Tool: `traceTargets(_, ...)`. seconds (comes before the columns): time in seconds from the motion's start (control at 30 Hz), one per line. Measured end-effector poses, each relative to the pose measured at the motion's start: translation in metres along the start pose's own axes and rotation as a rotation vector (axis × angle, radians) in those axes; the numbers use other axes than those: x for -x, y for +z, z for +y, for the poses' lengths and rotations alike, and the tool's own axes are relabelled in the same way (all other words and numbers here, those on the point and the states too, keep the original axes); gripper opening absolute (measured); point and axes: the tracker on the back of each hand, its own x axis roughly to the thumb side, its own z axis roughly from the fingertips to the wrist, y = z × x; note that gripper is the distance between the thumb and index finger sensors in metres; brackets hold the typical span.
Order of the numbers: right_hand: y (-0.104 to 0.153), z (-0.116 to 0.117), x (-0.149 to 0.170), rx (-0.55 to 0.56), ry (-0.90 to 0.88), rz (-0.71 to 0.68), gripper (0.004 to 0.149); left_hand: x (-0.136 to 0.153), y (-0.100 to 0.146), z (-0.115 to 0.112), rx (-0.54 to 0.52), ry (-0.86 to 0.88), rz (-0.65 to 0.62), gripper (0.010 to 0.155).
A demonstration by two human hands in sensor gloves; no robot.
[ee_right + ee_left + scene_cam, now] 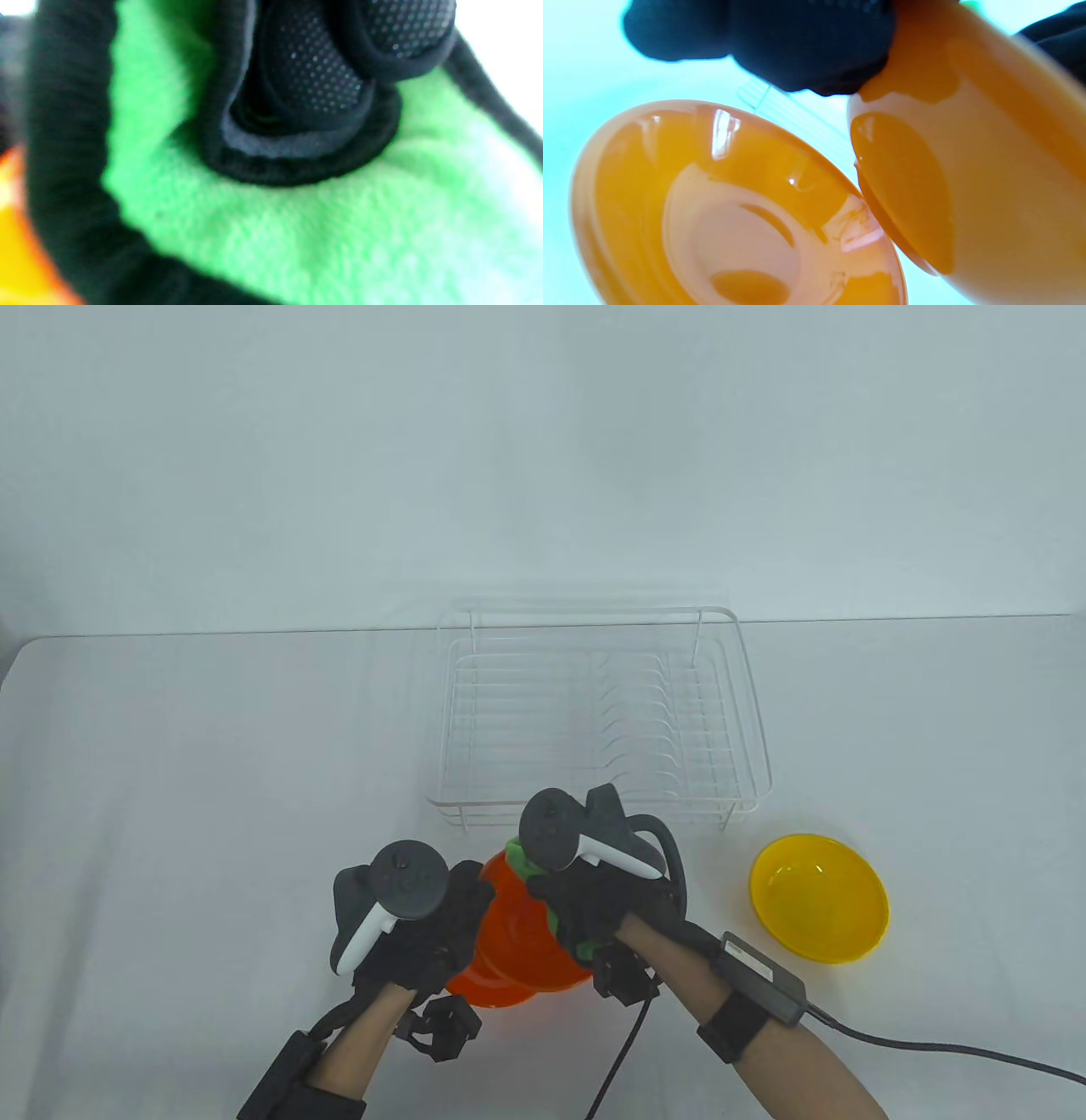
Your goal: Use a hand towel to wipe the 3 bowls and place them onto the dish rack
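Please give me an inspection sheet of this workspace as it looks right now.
Surface: white table, no spills seen.
Job's things: one orange bowl held up tilted by the left hand; a second orange bowl below it; yellow bowl on the table, right of the dish rack; rack holds no bowls; green towel against the held bowl.
Clutter: nothing seen.
Grippers: left hand grips the bowl; right hand grips the towel.
Cables: black cable from the right wrist, running off the right edge.
Surroundings: plain pale wall.
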Motion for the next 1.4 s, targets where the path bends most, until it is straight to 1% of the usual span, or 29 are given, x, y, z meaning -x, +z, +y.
traceTargets(0.03, 0.008, -0.01, 0.006, 0.041, -0.033, -0.009, 0.048, 0.001, 0.0, 0.001, -0.001, 0.002, 0.004, 0.05)
traceTargets(0.07, 0.011, -0.014, 0.008, 0.056, -0.043, -0.011, 0.048, 0.001, 0.0, 0.001, -0.003, 0.005, 0.005, 0.05)
traceTargets(0.17, 0.032, -0.033, 0.025, 0.146, -0.101, -0.019, 0.048, 0.002, 0.0, 0.002, -0.002, 0.008, 0.011, 0.05)
traceTargets(0.27, 0.051, -0.041, 0.042, 0.213, -0.148, -0.029, 0.048, 0.002, 0.0, 0.003, -0.005, 0.009, 0.017, 0.05)
traceTargets(0.33, 0.069, -0.039, 0.057, 0.275, -0.177, -0.038, 0.048, 0.003, 0.001, 0.004, -0.009, 0.009, 0.025, 0.05)
traceTargets(0.37, 0.071, -0.038, 0.06, 0.281, -0.179, -0.041, 0.048, 0.003, 0.001, 0.004, -0.012, 0.007, 0.026, 0.05)
traceTargets(0.4, 0.079, -0.034, 0.068, 0.3, -0.186, -0.036, 0.048, 0.003, 0.001, 0.005, -0.017, -0.001, 0.027, 0.05)
traceTargets(0.6, 0.104, -0.011, 0.101, 0.32, -0.218, 0.0, 0.048, 0.003, 0.001, 0.005, -0.017, -0.006, 0.032, 0.05)
traceTargets(0.73, 0.109, 0.001, 0.115, 0.32, -0.239, 0.019, 0.048, 0.004, 0.002, 0.006, -0.017, -0.007, 0.038, 0.05)
traceTargets(0.83, 0.109, 0.004, 0.122, 0.314, -0.261, 0.022, 0.048, 0.004, 0.002, 0.006, -0.018, -0.02, 0.046, 0.05)
traceTargets(0.93, 0.109, 0.005, 0.124, 0.313, -0.266, 0.015, 0.048, 0.002, 0.002, 0.007, -0.026, -0.027, 0.052, 0.05)
traceTargets(1.07, 0.109, 0.007, 0.125, 0.3, -0.26, 0.001, 0.048, -0.005, -0.002, 0.016, -0.047, -0.01, 0.059, 0.05)
traceTargets(1.3, 0.11, 0.007, 0.126, 0.298, -0.248, -0.004, 0.048, -0.027, -0.032, 0.045, -0.126, -0.016, 0.092, 0.05)
traceTargets(1.4, 0.11, 0.009, 0.126, 0.294, -0.243, 0.0, 0.048, -0.035, -0.053, 0.058, -0.152, 0.007, 0.124, 0.05)
